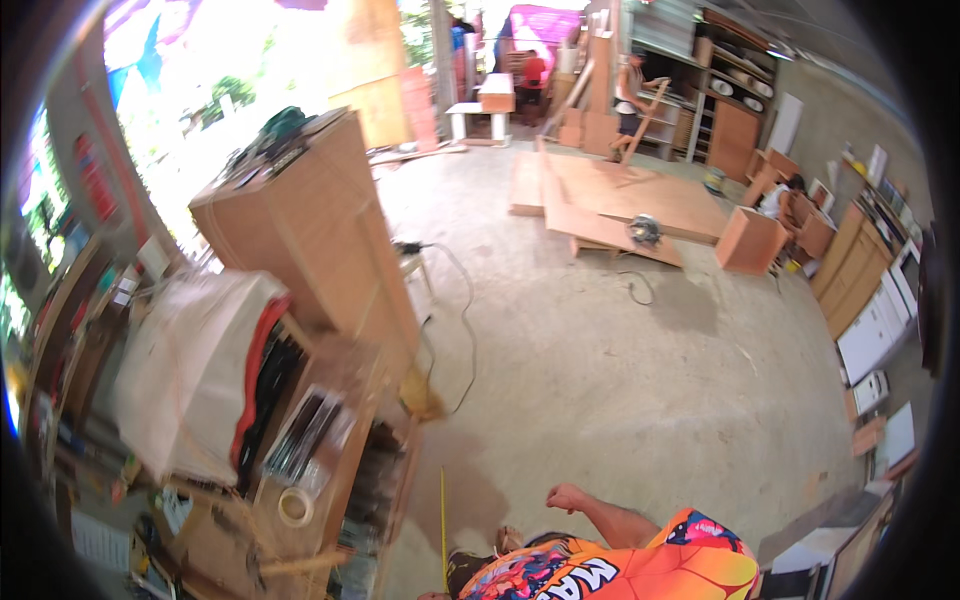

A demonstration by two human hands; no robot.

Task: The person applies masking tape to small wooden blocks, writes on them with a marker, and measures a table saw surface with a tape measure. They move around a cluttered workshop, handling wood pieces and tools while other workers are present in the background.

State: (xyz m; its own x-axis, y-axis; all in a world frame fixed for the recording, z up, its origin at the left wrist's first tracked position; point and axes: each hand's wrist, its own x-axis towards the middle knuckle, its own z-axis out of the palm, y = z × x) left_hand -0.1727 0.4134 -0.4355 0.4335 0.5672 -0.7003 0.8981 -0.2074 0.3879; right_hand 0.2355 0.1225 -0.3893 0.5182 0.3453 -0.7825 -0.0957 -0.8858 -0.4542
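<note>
A thin yellow tape measure blade (pixel 443 520) sticks out straight from the lower edge, left of my orange patterned shirt. At its near end only a sliver of my left hand (pixel 434 596) shows, closed at the tape measure; its fingers and the case are mostly hidden. My right hand (pixel 567 497) hangs over the concrete floor with its fingers curled in, and nothing shows in it. Nearest on the left is a wooden workbench (pixel 345 440) with a roll of tape (pixel 295 507) and a plastic-wrapped pack of dark strips (pixel 305 430).
A tall wooden cabinet (pixel 300 210) stands beyond the bench, a black cord (pixel 470 330) beside it. Farther off, a circular saw (pixel 644 231) rests on wooden panels (pixel 640 190). One person (pixel 628 95) stands behind them; another (pixel 778 205) sits at right among wooden boxes.
</note>
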